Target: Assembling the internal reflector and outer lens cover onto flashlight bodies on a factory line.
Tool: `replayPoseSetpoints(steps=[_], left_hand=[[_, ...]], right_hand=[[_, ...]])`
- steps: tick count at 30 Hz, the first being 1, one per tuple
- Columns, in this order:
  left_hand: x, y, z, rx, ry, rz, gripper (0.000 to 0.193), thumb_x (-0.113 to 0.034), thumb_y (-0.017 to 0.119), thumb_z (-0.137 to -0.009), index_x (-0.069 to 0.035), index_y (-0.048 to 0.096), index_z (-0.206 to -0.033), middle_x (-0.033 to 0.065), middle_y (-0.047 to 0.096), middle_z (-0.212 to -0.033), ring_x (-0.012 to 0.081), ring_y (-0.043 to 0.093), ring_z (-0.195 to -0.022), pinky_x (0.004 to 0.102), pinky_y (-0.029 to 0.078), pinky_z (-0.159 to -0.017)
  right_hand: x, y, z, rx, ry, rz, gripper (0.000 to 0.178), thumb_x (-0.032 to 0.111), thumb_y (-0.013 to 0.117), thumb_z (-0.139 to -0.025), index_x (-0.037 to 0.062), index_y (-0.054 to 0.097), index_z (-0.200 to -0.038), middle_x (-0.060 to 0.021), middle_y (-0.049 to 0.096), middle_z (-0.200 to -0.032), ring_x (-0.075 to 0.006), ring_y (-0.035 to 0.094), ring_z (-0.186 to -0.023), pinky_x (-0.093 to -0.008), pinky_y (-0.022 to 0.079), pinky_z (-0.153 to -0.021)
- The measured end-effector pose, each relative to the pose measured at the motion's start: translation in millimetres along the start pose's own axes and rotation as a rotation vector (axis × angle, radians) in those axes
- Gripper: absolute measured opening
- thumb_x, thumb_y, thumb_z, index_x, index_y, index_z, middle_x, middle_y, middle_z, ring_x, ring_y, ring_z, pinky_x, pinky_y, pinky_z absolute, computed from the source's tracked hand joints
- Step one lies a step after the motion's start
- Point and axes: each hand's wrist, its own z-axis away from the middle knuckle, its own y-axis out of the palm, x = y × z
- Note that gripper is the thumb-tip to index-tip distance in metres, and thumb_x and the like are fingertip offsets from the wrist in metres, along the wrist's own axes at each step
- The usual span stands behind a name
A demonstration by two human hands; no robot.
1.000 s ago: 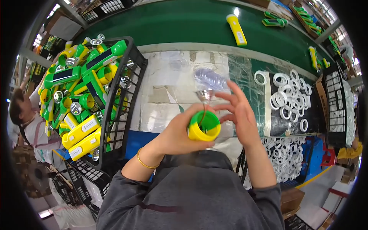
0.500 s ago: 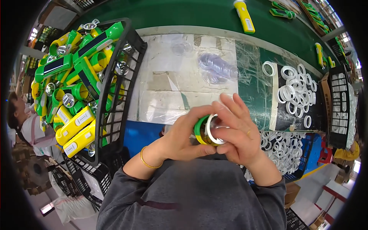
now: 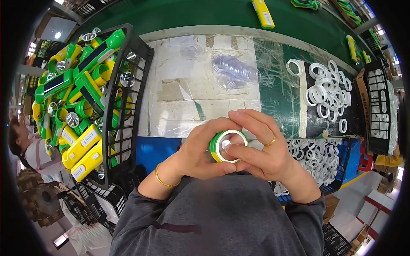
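Observation:
A green and yellow flashlight (image 3: 212, 146) is held in front of my chest, its round head turned up toward me. My left hand (image 3: 197, 150) is closed around its left side, thumb below and fingers above. A white ring (image 3: 218, 139) sits at the mouth of the head, with a shiny reflector inside it. My right hand (image 3: 270, 158) grips the ring from the right; its thumb lies across the face and the fingers curve over the far rim. The rest of the flashlight's body is hidden under the hands.
At left stands a black crate (image 3: 112, 141) heaped with flashlights. Clear lens discs (image 3: 235, 70) lie fanned on the worktop (image 3: 171, 111). White rings (image 3: 326, 94) are piled at right, with more in a blue bin (image 3: 341, 164) below. Another flashlight (image 3: 263, 13) lies on the green belt (image 3: 192, 15).
The flashlight head has turned from sideways to facing up toward me. My right fingers have come down around the far side of the ring, and the thumb now rests across its face.

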Motion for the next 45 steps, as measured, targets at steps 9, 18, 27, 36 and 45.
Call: replayPoseSetpoints(steps=[9,18,27,36,45], left_hand=[[4.0,2.2,-4.5,-0.022,0.034,0.048,0.059,-0.025,0.076,-0.072,0.0,0.047,-0.118,0.0127,0.061,-0.097,0.0253,0.063,-0.081,0.033,0.05,-0.071],[10.4,-2.5,0.1,-0.045,0.064,0.128,0.049,-0.025,0.062,-0.08,-0.001,0.041,-0.117,0.0242,0.057,-0.092,0.0199,0.057,-0.071,0.0284,0.048,-0.06],[9.0,-1.8,-6.7,-0.114,0.027,0.083,0.048,-0.022,0.06,-0.081,-0.001,0.038,-0.119,0.0223,0.058,-0.094,0.0198,0.058,-0.077,0.0302,0.049,-0.067],[16.4,2.3,-10.7,-0.138,0.054,-0.043,0.055,-0.014,0.072,-0.071,0.0,0.045,-0.118,0.0141,0.06,-0.104,0.0233,0.063,-0.084,0.0311,0.05,-0.074],[22.1,19.3,-9.4,-0.191,0.133,-0.127,0.066,-0.029,0.077,-0.072,0.001,0.043,-0.121,0.0152,0.058,-0.104,0.0272,0.061,-0.085,0.0334,0.049,-0.071]], right_hand=[[-1.9,2.4,0.2,-0.047,0.021,-0.107,0.032,0.038,0.066,-0.078,0.0093,0.067,-0.092,-0.0223,0.049,-0.128,-0.0391,0.052,-0.112,-0.044,0.045,-0.09],[-123.8,1.5,27.0,-0.45,0.926,-0.23,0.03,0.011,0.068,-0.08,0.0057,0.064,-0.109,-0.0106,0.057,-0.102,-0.0121,0.057,-0.069,-0.0282,0.048,-0.062],[-157.6,24.6,15.6,-0.242,0.866,0.062,0.027,0.01,0.071,-0.076,0.0027,0.067,-0.102,-0.0037,0.059,-0.074,-0.0083,0.054,-0.061,-0.0234,0.043,-0.054],[-45.9,-20.6,2.1,-0.345,1.01,-0.958,0.028,0.005,0.057,-0.088,0.0009,0.06,-0.116,-0.0022,0.057,-0.07,-0.0046,0.047,-0.048,-0.016,0.033,-0.04],[7.5,-12.9,-12.7,-0.233,0.973,-1.212,0.036,-0.001,0.064,-0.083,-0.002,0.057,-0.118,-0.0012,0.051,-0.09,-0.0025,0.049,-0.054,-0.0157,0.036,-0.042]])
